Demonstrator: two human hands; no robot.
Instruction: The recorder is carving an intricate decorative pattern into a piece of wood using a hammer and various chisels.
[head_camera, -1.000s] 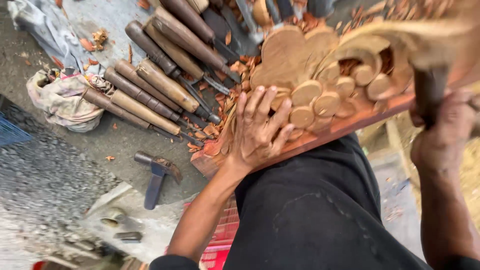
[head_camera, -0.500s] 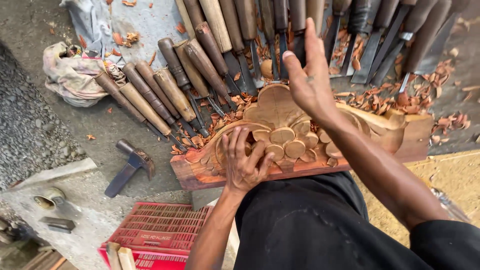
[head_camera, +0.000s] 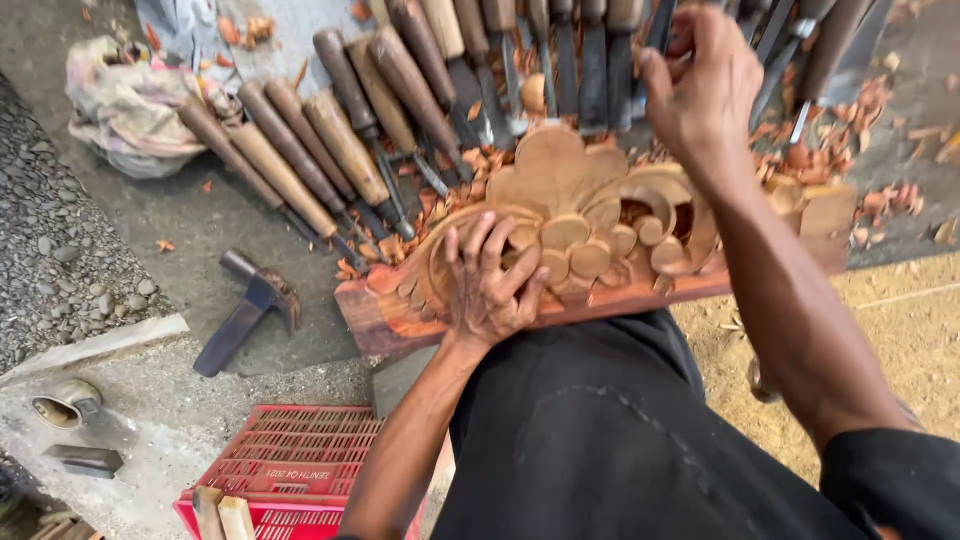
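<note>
Head view | left hand spread flat on half-carved relief panel | right hand curled among chisels, grasp unclear | scrolls shaped, edges rough.

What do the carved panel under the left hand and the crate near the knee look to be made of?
Carved panel: bare reddish-brown wood, unfinished, with fresh chips of the same colour scattered around it. Crate: likely moulded plastic, uniform red with a regular slotted grid. The left hand rests on the panel.
</note>
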